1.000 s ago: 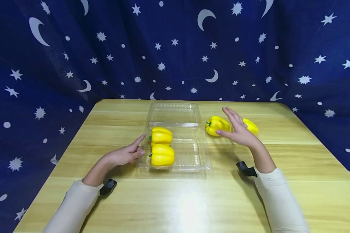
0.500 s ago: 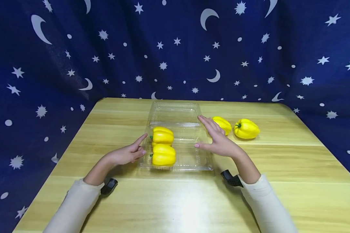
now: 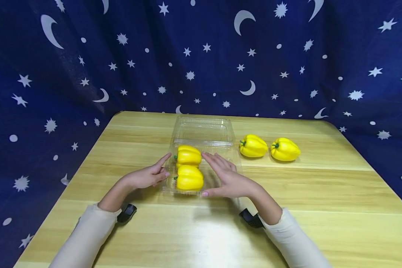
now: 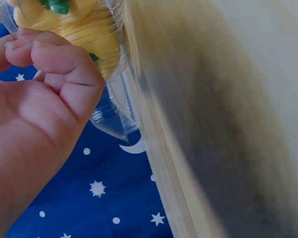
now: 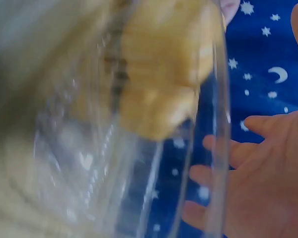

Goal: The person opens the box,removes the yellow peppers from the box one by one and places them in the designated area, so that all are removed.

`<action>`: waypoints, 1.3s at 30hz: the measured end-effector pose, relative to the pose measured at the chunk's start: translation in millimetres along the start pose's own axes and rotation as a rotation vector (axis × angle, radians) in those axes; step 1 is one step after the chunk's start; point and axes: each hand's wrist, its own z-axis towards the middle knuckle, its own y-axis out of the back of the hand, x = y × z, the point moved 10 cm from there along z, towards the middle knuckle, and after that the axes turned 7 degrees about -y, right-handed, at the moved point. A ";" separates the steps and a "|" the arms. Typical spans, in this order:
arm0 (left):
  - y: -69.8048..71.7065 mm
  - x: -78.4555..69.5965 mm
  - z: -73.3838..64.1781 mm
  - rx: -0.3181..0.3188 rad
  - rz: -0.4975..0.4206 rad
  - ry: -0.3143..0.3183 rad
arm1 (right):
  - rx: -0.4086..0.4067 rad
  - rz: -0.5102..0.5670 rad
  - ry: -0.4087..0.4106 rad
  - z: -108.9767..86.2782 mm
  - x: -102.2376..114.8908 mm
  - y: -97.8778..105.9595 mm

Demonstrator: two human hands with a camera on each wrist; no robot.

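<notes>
One clear clamshell (image 3: 203,142) lies open. On my feed the right hand (image 3: 228,181), thumb and fingers apart, has swung leftward, now beside two yellow peppers (image 3: 190,178) inside; left hand (image 3: 146,177) opposite, unmoved, index extended, others bent. Two loose peppers (image 3: 253,146) lie rightward.

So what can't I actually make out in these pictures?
Part of the clear container: head view, hidden behind the right hand.
Surface detail of the two yellow peppers in it: right wrist view, blurred and seen through its plastic.
One green stem: left wrist view, cut off by the top edge.
Whether the left hand touches the container: head view, too small to judge.
</notes>
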 end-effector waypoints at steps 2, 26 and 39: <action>-1.0 -0.4 0.3 0.000 -0.004 0.006 | 0.021 -0.001 -0.009 2.2 2.6 -6.8; -1.5 -2.6 0.8 0.000 -0.004 -0.008 | 0.006 0.058 -0.113 20.2 -4.1 -33.7; -2.6 -2.4 1.1 0.011 -0.027 -0.009 | 0.117 0.173 -0.126 24.1 -9.9 -42.8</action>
